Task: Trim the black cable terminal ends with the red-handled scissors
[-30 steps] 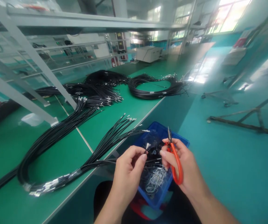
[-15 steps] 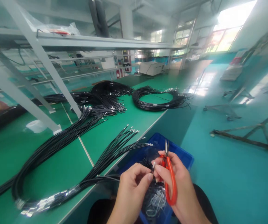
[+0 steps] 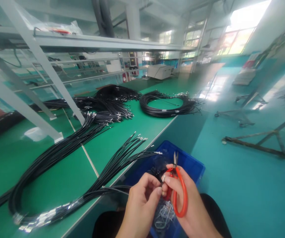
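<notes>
My left hand [image 3: 143, 198] is closed in a pinch on the end of a black cable [image 3: 118, 189], which runs to it from the bundle on the bench. My right hand [image 3: 188, 195] holds red-handled scissors [image 3: 183, 198] in its palm, short blades pointing up and slightly apart. Its thumb and forefinger also pinch the cable's small whitish tip [image 3: 163, 178], close to my left fingertips. Left of my hands, more black cables [image 3: 118, 165] with white-tipped ends fan out over the edge of the green bench [image 3: 110, 142].
Under my hands is a blue bin [image 3: 194, 162] with clear plastic scraps [image 3: 164, 213]. A coiled cable bundle [image 3: 154, 110] and a cable pile [image 3: 115, 92] lie farther back. Shelf posts [image 3: 45, 72] rise at left, beside a white roll [image 3: 35, 134]. A wheeled stand [image 3: 261, 145] is on the floor at right.
The scissors have tilted a little in my right hand, with their blades slightly lower. Both hands stay together at the cable end. The view has shifted slightly.
</notes>
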Motion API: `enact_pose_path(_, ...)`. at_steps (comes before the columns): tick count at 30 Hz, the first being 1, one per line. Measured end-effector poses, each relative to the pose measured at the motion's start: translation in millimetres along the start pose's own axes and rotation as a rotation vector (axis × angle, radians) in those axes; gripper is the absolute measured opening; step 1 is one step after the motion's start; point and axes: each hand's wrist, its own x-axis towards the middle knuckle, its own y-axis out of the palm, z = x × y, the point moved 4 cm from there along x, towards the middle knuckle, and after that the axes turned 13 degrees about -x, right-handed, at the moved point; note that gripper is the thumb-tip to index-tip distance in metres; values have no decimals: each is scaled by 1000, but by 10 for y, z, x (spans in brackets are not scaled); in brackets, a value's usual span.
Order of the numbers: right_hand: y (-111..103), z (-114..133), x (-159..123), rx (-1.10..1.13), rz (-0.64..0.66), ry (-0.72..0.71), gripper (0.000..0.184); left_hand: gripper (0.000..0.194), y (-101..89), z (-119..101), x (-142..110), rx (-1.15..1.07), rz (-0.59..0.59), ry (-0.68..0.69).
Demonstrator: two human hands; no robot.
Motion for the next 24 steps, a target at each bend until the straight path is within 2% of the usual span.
enact_pose_path(3,42,-61,-44,51,4,64,25,14,24,5,-1,-110,2,45)
enact_pose_path(8,96,-56,-75,-49,-28,24,35,14,-4,-23,37,-171,-76,53)
enact_pose_path(13,127,-7,-60,-5,16,-26,30,10,-23,-39,64,-450,39,-30)
enact_pose_path(16,143,13,-71,32,36,-20,25,11,-41,-21,58,-531,38,-66)
enact_pose_path(21,132,1,-67,28,60,-1,23,9,-10,-10,77,-573,64,-46)
enact_pose_path(24,98,-35,-29,53,84,12,19,12,-32,-13,94,-500,63,-17)
